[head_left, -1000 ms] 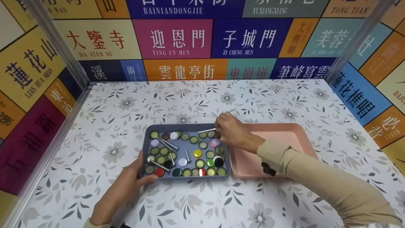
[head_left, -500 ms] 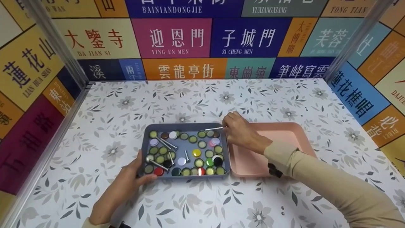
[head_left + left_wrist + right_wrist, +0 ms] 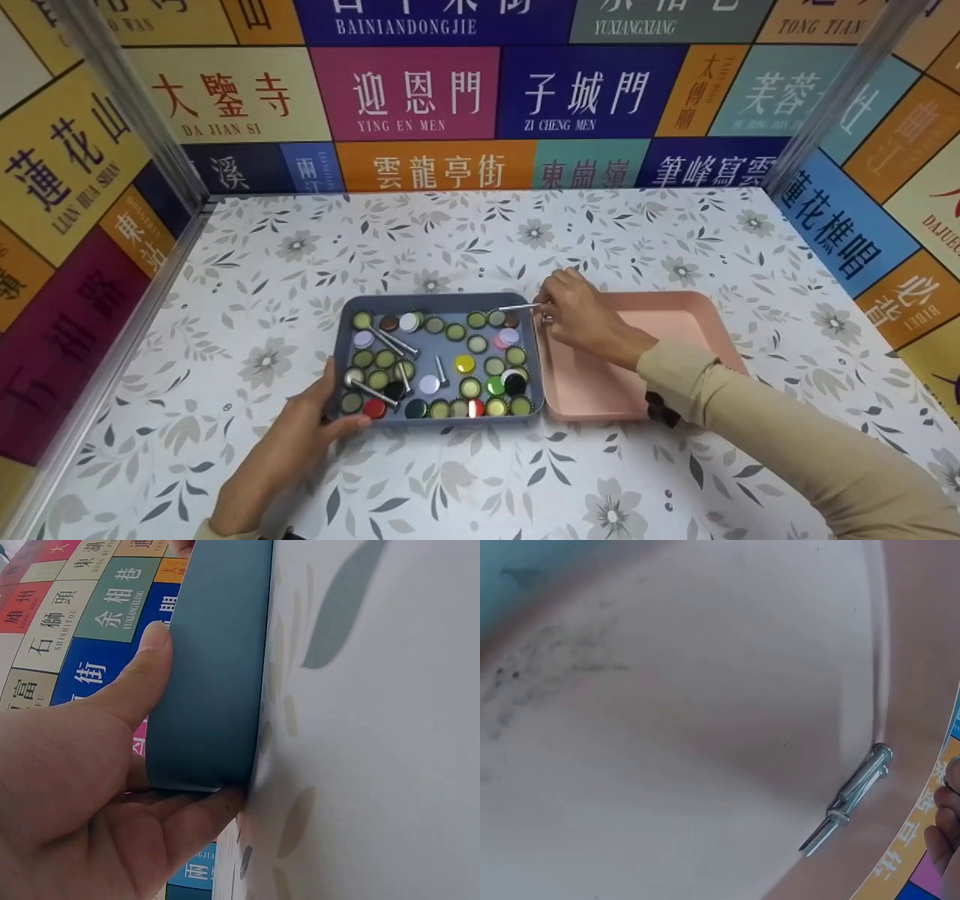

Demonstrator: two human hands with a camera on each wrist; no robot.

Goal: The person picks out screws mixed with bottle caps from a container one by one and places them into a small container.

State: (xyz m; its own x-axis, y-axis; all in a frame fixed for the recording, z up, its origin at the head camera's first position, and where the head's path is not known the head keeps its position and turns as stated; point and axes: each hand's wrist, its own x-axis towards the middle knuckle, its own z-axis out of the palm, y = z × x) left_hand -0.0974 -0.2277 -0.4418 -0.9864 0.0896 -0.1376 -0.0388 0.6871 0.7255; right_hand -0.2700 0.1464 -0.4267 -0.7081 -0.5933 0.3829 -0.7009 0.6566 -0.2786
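My left hand (image 3: pixel 300 424) grips the near left corner of a blue-grey tray (image 3: pixel 442 301). Its thumb lies at the rim and its fingers wrap under the corner, as the left wrist view shows. Bottle caps (image 3: pixel 464 364) in several colours are spread over the tray floor, with silver bolts (image 3: pixel 393 341) lying among them. My right hand (image 3: pixel 589 311), fingers curled, pinches a silver bolt (image 3: pixel 519 306) over the seam between this tray and a pink tray (image 3: pixel 600 390). In the right wrist view, bolts (image 3: pixel 855 791) lie against the pink tray's wall.
The trays stand side by side on a white, flower-patterned tabletop (image 3: pixel 450 240). Panels with coloured lettering (image 3: pixel 420 94) enclose the table behind and at both sides. Clear corner posts (image 3: pixel 161 139) rise at the back.
My right hand has moved right with the bolt, from over the blue-grey tray's back right corner to the pink tray's left edge. My left hand stays on the blue-grey tray.
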